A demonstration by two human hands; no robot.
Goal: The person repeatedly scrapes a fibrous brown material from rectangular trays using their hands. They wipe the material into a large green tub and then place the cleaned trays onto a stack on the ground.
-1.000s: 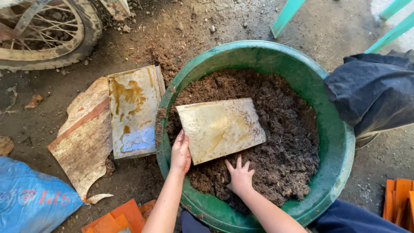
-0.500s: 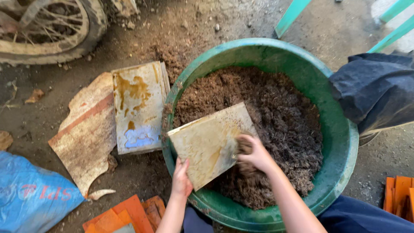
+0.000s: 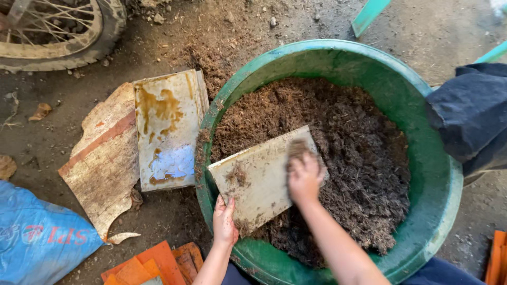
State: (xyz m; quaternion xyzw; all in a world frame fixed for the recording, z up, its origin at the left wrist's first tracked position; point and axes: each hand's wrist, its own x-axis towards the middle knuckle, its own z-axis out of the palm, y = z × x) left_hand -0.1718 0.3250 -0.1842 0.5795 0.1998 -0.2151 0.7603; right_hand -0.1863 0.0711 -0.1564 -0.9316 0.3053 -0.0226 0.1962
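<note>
The left hand (image 3: pixel 225 221) has its grip pinched on the lower edge of a flat, dirt-stained tile (image 3: pixel 261 177), thumb on top and fingers curled beneath, holding it tilted over the near side of a large green plastic basin (image 3: pixel 338 58). The right hand (image 3: pixel 305 177) lies on the tile's upper face toward its 2 o'clock corner, fingers bent and pressed together over a small clump of brown material; whether it actually clutches that clump cannot be told. The tile sits inside the basin at about 8 o'clock from its centre, its lower corner reaching down toward the rim by the left hand. Under and around it the basin is filled with dark brown, fibrous soil mix (image 3: pixel 348 153), heaped toward 3 o'clock. Outside the basin at 9 o'clock, on the bare earth floor (image 3: pixel 296 21), lies a second pale tile (image 3: pixel 168 132) streaked with rust-coloured stains, overlapping a broken board (image 3: pixel 103 163). A blue woven sack (image 3: pixel 37 237) lies at 8 o'clock, orange pieces (image 3: pixel 142 266) at 7 o'clock, a muddy spoked wheel (image 3: pixel 58 31) at 10 o'clock, and dark cloth (image 3: pixel 470 113) at 3 o'clock.
</note>
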